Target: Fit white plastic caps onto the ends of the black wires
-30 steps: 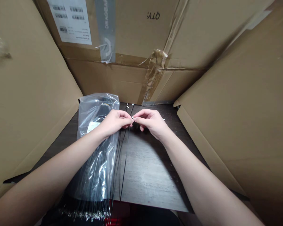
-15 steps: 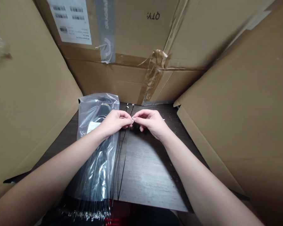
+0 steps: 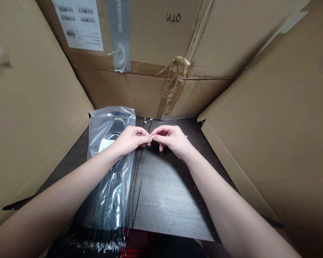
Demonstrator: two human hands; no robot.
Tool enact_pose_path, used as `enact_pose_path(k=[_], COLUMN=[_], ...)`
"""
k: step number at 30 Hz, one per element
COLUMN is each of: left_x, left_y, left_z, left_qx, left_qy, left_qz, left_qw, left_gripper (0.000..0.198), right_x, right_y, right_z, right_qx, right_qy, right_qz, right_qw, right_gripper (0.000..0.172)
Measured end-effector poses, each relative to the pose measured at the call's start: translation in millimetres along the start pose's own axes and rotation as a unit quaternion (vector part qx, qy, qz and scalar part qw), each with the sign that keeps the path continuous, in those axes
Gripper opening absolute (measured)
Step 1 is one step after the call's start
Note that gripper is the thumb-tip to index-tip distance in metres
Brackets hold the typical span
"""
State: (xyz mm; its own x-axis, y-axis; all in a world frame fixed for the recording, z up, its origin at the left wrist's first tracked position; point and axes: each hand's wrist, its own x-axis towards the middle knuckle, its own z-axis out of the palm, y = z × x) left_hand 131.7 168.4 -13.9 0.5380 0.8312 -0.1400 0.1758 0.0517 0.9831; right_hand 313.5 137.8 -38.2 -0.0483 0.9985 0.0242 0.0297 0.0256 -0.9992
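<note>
1. Your left hand and right hand meet above the bench, both sets of fingers pinched together on a small white tip.
2. Thin black wires run down the bench just beside a clear plastic bag, which lies under your left wrist.
3. Cardboard flaps stand around the bench.

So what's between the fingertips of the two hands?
In the head view, the left hand and right hand nearly meet at a tiny white piece, too small to identify, with thin black wires below.

Cardboard flaps flank a dark wood-grain table; barcode label behind
</note>
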Motion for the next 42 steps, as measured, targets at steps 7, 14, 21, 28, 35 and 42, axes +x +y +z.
enact_pose_path(k=[7,14,21,28,35,42], left_x=[-0.1,0.9,2.3,0.8,1.7,1.9], left_y=[0.1,3.9,2.1,4.8,2.2,3.2], left_z=[0.5,1.1,0.9,1.8,0.8,0.8], left_qx=[-0.004,-0.017,-0.02,-0.011,-0.016,-0.013], left_qy=[0.002,0.016,0.017,0.012,0.014,0.015], left_qz=[-0.003,-0.017,-0.025,-0.021,-0.02,-0.019], left_qw=[1.0,1.0,0.999,1.0,1.0,1.0], left_gripper=[0.013,0.009,0.007,0.008,0.007,0.007], right_x=[-0.4,1.3,1.5,0.8,0.8,2.5], right_y=[0.7,3.7,1.4,-0.1,2.1,5.6], right_z=[-1.1,4.5,7.9,8.2,6.5,4.7], right_qx=[-0.001,0.028,0.072,0.084,0.082,0.056], right_qy=[0.0,0.026,0.048,0.054,0.044,0.041], right_qz=[0.004,0.01,0.01,0.013,0.01,0.002], right_qw=[1.0,0.999,0.996,0.995,0.996,0.998], right_gripper=[0.03,0.033,0.035,0.035,0.034,0.034])
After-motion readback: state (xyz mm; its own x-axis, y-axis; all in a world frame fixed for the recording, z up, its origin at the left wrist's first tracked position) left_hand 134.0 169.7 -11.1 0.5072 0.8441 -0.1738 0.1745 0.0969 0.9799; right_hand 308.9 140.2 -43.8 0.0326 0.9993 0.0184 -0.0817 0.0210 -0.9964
